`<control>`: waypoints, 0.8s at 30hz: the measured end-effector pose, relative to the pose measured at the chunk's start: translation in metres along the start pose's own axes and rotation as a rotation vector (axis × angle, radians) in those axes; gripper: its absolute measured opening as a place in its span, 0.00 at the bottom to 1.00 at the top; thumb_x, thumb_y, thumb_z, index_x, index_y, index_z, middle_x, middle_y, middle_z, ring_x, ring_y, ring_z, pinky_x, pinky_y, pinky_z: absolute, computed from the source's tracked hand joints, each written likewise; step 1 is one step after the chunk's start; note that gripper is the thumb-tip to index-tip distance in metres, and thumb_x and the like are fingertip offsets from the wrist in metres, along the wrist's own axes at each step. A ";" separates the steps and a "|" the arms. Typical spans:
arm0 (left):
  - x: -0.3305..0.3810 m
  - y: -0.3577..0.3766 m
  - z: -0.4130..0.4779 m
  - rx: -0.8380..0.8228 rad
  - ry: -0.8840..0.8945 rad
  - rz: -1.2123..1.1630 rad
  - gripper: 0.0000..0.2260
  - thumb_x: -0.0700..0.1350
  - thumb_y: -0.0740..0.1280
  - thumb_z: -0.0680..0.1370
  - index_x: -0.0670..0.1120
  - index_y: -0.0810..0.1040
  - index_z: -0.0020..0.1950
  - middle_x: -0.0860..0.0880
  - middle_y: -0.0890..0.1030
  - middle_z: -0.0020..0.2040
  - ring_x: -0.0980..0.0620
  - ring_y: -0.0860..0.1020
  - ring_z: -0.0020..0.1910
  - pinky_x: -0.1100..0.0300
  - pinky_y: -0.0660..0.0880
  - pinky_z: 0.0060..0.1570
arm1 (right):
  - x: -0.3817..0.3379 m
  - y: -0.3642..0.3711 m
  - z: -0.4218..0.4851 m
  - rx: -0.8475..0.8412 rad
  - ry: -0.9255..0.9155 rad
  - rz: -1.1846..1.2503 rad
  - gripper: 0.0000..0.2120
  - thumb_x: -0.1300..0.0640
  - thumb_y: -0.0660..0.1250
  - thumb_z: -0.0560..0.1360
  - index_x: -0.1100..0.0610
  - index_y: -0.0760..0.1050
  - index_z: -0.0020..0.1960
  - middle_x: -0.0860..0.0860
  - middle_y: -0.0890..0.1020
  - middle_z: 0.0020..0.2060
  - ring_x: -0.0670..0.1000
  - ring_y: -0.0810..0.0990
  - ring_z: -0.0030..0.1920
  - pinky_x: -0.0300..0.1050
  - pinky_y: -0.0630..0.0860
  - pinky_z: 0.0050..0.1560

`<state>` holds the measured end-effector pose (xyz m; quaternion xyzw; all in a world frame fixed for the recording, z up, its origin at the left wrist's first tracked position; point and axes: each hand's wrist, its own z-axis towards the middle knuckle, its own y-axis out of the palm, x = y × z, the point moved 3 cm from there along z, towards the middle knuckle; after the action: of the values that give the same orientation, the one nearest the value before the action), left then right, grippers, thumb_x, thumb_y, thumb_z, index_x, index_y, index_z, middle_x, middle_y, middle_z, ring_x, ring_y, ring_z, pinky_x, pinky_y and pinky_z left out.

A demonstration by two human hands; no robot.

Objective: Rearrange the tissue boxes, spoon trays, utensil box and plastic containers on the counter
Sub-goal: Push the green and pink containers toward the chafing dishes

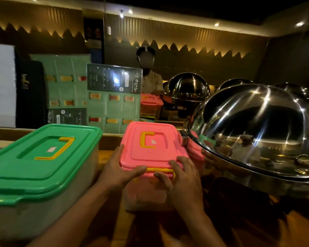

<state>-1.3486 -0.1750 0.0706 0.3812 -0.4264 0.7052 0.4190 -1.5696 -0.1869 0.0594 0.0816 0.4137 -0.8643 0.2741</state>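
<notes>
A plastic container with a pink lid and a yellow handle stands on the wooden counter at the centre. My left hand grips its near left corner, thumb along the front rim. My right hand rests on its near right corner, fingers over the yellow front latch. To the left stands a bigger plastic container with a green lid, also with a yellow handle. Neither hand touches the green one.
A large steel dome lid sits close on the right, nearly touching the pink container; more domes stand behind. Menu boards lean at the back. A person stands behind a second pink container.
</notes>
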 end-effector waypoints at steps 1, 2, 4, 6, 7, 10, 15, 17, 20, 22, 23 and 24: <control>-0.001 0.000 0.001 -0.004 -0.005 0.007 0.32 0.53 0.84 0.62 0.67 0.67 0.55 0.63 0.76 0.55 0.79 0.75 0.49 0.79 0.71 0.43 | 0.000 0.000 0.001 -0.003 -0.002 -0.002 0.34 0.27 0.57 0.72 0.53 0.80 0.60 0.54 0.76 0.62 0.56 0.71 0.65 0.57 0.70 0.65; -0.002 0.000 0.002 -0.010 -0.014 0.003 0.31 0.49 0.83 0.63 0.66 0.67 0.55 0.63 0.76 0.54 0.79 0.75 0.49 0.79 0.72 0.43 | 0.001 0.001 0.002 -0.007 -0.002 -0.004 0.34 0.27 0.58 0.72 0.54 0.80 0.60 0.54 0.76 0.62 0.56 0.71 0.65 0.57 0.70 0.65; -0.004 -0.001 0.005 -0.027 -0.020 0.014 0.31 0.48 0.83 0.64 0.66 0.68 0.56 0.63 0.77 0.55 0.77 0.76 0.50 0.78 0.73 0.44 | 0.001 0.002 0.003 -0.019 0.004 -0.012 0.34 0.28 0.59 0.71 0.54 0.80 0.60 0.54 0.76 0.62 0.56 0.71 0.66 0.57 0.70 0.65; -0.004 -0.001 0.006 -0.037 -0.027 0.004 0.31 0.44 0.82 0.65 0.65 0.67 0.55 0.64 0.76 0.55 0.77 0.76 0.49 0.77 0.73 0.44 | 0.000 0.002 0.004 -0.026 0.009 -0.018 0.34 0.28 0.58 0.71 0.54 0.80 0.61 0.54 0.76 0.63 0.56 0.70 0.67 0.58 0.69 0.66; -0.003 0.000 0.006 -0.044 -0.030 -0.005 0.31 0.42 0.82 0.66 0.65 0.67 0.54 0.64 0.75 0.54 0.79 0.76 0.47 0.77 0.72 0.43 | -0.001 0.002 0.003 -0.026 0.012 -0.017 0.35 0.27 0.58 0.72 0.54 0.80 0.61 0.54 0.76 0.63 0.57 0.70 0.67 0.58 0.68 0.66; -0.004 -0.003 0.006 -0.061 -0.039 0.019 0.32 0.47 0.83 0.65 0.66 0.66 0.56 0.64 0.75 0.56 0.78 0.76 0.49 0.78 0.72 0.44 | -0.002 0.002 0.002 -0.028 0.018 -0.018 0.36 0.27 0.56 0.72 0.54 0.79 0.62 0.55 0.76 0.64 0.58 0.69 0.68 0.58 0.68 0.67; -0.010 -0.009 0.008 -0.068 -0.036 0.106 0.46 0.67 0.81 0.57 0.60 0.67 0.72 0.53 0.77 0.66 0.57 0.78 0.63 0.53 0.77 0.61 | -0.003 0.003 0.003 -0.030 0.029 -0.018 0.35 0.28 0.57 0.71 0.56 0.79 0.61 0.57 0.76 0.63 0.59 0.70 0.67 0.58 0.68 0.67; -0.007 -0.012 0.007 -0.061 -0.017 0.162 0.44 0.69 0.79 0.58 0.61 0.69 0.70 0.52 0.78 0.64 0.55 0.79 0.62 0.47 0.78 0.61 | -0.007 0.002 0.002 -0.029 0.044 -0.021 0.35 0.30 0.59 0.71 0.57 0.80 0.60 0.58 0.77 0.61 0.60 0.71 0.66 0.59 0.68 0.67; 0.017 -0.027 -0.007 -0.048 0.042 0.254 0.42 0.70 0.74 0.65 0.58 0.66 0.75 0.51 0.75 0.69 0.52 0.74 0.67 0.48 0.74 0.67 | -0.026 -0.004 -0.005 0.014 0.032 -0.015 0.30 0.36 0.62 0.70 0.58 0.79 0.60 0.59 0.79 0.59 0.62 0.75 0.62 0.61 0.70 0.64; 0.036 -0.049 -0.017 -0.026 0.089 0.337 0.40 0.66 0.71 0.70 0.51 0.65 0.77 0.48 0.70 0.75 0.50 0.70 0.72 0.51 0.67 0.71 | -0.052 -0.008 -0.014 0.060 0.002 0.028 0.24 0.41 0.65 0.69 0.55 0.79 0.59 0.56 0.79 0.57 0.60 0.76 0.59 0.60 0.73 0.60; 0.043 -0.064 -0.022 -0.014 0.122 0.364 0.37 0.64 0.71 0.71 0.50 0.67 0.76 0.48 0.70 0.75 0.50 0.69 0.72 0.52 0.67 0.72 | -0.068 -0.008 -0.019 0.072 -0.016 0.064 0.21 0.43 0.66 0.69 0.53 0.79 0.57 0.54 0.79 0.55 0.58 0.77 0.57 0.60 0.73 0.58; 0.049 -0.081 -0.027 -0.011 0.155 0.379 0.35 0.63 0.71 0.72 0.51 0.69 0.75 0.49 0.70 0.75 0.50 0.69 0.73 0.50 0.68 0.72 | -0.085 -0.007 -0.024 0.072 -0.037 0.103 0.19 0.45 0.66 0.69 0.52 0.79 0.56 0.53 0.79 0.54 0.57 0.77 0.56 0.59 0.74 0.56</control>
<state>-1.2968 -0.1136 0.1283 0.2363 -0.4610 0.7963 0.3124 -1.5046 -0.1305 0.0802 0.0966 0.3725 -0.8646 0.3229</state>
